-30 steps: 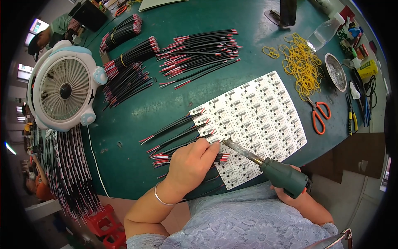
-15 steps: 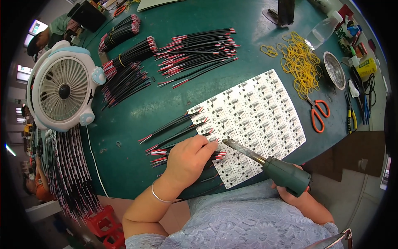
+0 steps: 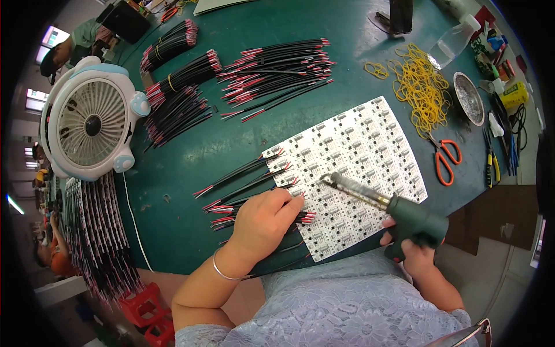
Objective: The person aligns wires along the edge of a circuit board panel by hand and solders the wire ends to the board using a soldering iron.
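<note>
A white circuit board panel [image 3: 361,144] with rows of small parts lies on the green bench. Along its left edge, several black cables [image 3: 234,175] rest with their stripped red and white ends on the board. My left hand [image 3: 266,220] is closed at that edge, thumb and fingers pinching a bundle of black wires [image 3: 305,218] whose red and white ends poke out past the fingers. In my right hand [image 3: 416,254] is a green soldering gun [image 3: 419,220], gripped by its handle. Its metal tip points left over the panel, apart from my left fingers.
Bundles of black cables [image 3: 277,78] lie at the back. A white fan [image 3: 89,121] stands on the left, near hanging wired strips [image 3: 95,231]. To the right are yellow rubber bands [image 3: 419,87], orange-handled scissors [image 3: 445,162], a metal bowl [image 3: 467,99], pliers [image 3: 491,159] and a clear bottle [image 3: 454,43].
The soldering gun has moved right and its tip up, away from my left fingertips, and my right hand has come further into view. My left hand has stayed in place.
</note>
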